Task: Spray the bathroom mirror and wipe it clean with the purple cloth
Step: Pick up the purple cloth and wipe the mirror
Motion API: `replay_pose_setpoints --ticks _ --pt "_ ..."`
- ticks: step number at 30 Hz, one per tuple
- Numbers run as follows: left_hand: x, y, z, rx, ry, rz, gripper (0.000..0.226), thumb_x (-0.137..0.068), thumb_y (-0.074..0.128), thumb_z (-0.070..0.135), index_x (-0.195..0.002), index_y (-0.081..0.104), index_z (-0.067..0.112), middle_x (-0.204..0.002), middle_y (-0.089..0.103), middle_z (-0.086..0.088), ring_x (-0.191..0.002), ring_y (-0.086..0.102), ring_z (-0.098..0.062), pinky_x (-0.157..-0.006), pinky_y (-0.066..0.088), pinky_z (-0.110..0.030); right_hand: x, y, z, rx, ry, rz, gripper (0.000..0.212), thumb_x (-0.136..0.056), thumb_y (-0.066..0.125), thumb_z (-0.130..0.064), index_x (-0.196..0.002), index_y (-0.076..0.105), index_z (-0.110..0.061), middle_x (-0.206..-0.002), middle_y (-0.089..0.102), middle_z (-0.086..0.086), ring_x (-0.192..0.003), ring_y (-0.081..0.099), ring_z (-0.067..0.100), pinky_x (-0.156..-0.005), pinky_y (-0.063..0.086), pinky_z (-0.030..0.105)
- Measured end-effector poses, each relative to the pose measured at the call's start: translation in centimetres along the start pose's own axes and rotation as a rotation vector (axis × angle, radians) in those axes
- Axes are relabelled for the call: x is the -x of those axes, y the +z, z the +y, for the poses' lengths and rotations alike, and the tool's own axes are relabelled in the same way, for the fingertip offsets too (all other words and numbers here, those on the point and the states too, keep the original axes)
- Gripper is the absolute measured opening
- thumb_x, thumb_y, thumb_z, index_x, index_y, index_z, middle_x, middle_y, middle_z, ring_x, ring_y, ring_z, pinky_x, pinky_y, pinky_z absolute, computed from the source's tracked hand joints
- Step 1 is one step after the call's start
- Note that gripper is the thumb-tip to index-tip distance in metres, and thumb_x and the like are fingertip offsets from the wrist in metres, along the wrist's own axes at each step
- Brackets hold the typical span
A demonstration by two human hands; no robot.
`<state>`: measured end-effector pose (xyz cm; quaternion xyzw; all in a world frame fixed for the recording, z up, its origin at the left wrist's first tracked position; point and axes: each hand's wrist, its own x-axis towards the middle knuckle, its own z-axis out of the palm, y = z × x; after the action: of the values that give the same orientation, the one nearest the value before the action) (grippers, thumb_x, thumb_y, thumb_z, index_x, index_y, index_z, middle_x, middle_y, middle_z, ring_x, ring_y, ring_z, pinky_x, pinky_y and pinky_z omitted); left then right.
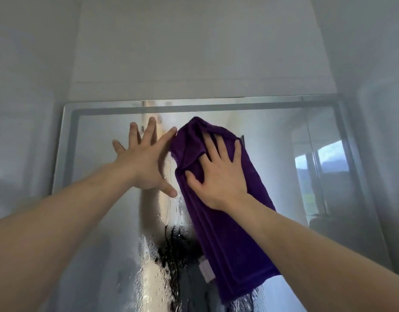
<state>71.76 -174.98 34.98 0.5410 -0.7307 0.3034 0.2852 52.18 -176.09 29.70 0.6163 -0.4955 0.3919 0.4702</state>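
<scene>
Pressing flat against the mirror, the right hand pins the purple cloth to the glass near the upper middle. Its fingers are spread and extended rather than curled, so the cloth is held by palm pressure, not gripped; the fingertips lie on the bunched top of the cloth, and one fold laps over the index finger. From under the palm the cloth hangs down and to the right in a long folded strip, with a pale label near its lower edge.

The left hand is splayed wide open beside it, holding nothing. Its index fingertip touches the cloth's upper left edge, and its thumb points toward the cloth lower down; whether the palm rests on the glass cannot be told.

Wet droplets and streaks cover the mirror below both hands.
</scene>
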Motion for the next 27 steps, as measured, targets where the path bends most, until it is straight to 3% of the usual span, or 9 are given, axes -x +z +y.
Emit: replay_pose_setpoints --ticks 4,7,10,15,18,22,25,27 --pt "0.1 0.2 -0.1 -0.012 -0.004 0.010 0.155 -0.031 0.076 0.085 -0.138 -0.032 0.058 -0.156 -0.041 0.003 -0.144 -0.033 -0.040 -0.111 0.005 -0.075 4.8 0.1 2.6 0.044 -0.133 -0.093 0.075 -0.092 0.035 -0.064 -0.158 0.021 -0.032 -0.168 0.017 -0.001 -0.155 0.011 0.027 -0.121 0.000 0.062" --pt "0.0 0.3 -0.1 -0.035 -0.003 0.015 0.155 -0.030 0.074 0.087 -0.137 -0.034 0.057 -0.156 -0.043 0.003 -0.144 -0.033 -0.041 -0.111 0.006 -0.075 5.8 -0.7 6.4 0.090 -0.163 -0.117 0.074 -0.091 0.039 -0.064 -0.156 0.025 -0.033 -0.167 0.020 -0.002 -0.155 0.015 0.026 -0.123 0.000 0.061" --pt "-0.1 0.4 -0.3 -0.020 -0.001 0.013 0.155 -0.030 0.074 0.086 -0.136 -0.035 0.057 -0.155 -0.043 0.003 -0.143 -0.034 -0.041 -0.111 0.006 -0.076 5.1 -1.5 9.9 0.124 -0.015 -0.105 0.072 -0.092 0.030 -0.067 -0.153 0.034 -0.029 -0.169 0.013 -0.001 -0.156 0.009 0.027 -0.123 -0.001 0.060" --pt "-0.3 0.5 -0.4 -0.026 0.011 0.028 0.157 -0.027 0.072 0.088 -0.137 -0.036 0.055 -0.156 -0.042 0.002 -0.144 -0.032 -0.042 -0.110 0.009 -0.076 0.3 -2.0 11.3 0.041 0.360 0.054 0.078 -0.092 0.024 -0.067 -0.158 0.017 -0.027 -0.170 0.001 -0.002 -0.155 0.000 0.026 -0.122 -0.003 0.062" --pt "-0.4 0.5 -0.3 -0.057 0.025 0.034 0.157 -0.029 0.071 0.089 -0.138 -0.037 0.052 -0.156 -0.041 0.000 -0.145 -0.029 -0.044 -0.110 0.012 -0.075 -4.1 -1.9 8.8 -0.027 0.457 0.116 0.079 -0.091 0.026 -0.065 -0.158 0.018 -0.025 -0.170 -0.001 0.000 -0.155 -0.001 0.027 -0.119 -0.001 0.067" --pt "-0.1 0.0 -0.4 0.015 0.050 -0.001 0.156 -0.035 0.074 0.085 -0.141 -0.035 0.049 -0.157 -0.040 0.002 -0.145 -0.031 -0.040 -0.113 0.005 -0.073 -8.9 -1.7 2.4 -0.040 0.355 0.119 0.077 -0.089 0.028 -0.065 -0.153 0.034 -0.023 -0.169 0.006 0.003 -0.155 0.002 0.028 -0.118 -0.002 0.068" --pt "1.5 -0.6 -2.8 0.202 0.042 0.086 0.155 -0.040 0.080 0.078 -0.147 -0.027 0.045 -0.163 -0.026 0.005 -0.151 -0.018 -0.030 -0.121 0.006 -0.058 -10.0 -1.0 -2.2 -0.056 0.213 0.111 0.073 -0.090 0.029 -0.064 -0.150 0.039 -0.024 -0.169 0.008 0.003 -0.155 0.001 0.029 -0.118 -0.005 0.067" --pt "2.9 -0.6 -5.4 0.183 -0.016 0.141 0.157 -0.040 0.082 0.076 -0.147 -0.027 0.043 -0.163 -0.026 0.003 -0.151 -0.018 -0.029 -0.122 0.003 -0.053 -9.7 -0.5 -4.8 -0.073 0.143 0.095 0.070 -0.091 0.028 -0.063 -0.147 0.042 -0.025 -0.169 0.007 0.003 -0.155 0.000 0.028 -0.119 -0.005 0.066"
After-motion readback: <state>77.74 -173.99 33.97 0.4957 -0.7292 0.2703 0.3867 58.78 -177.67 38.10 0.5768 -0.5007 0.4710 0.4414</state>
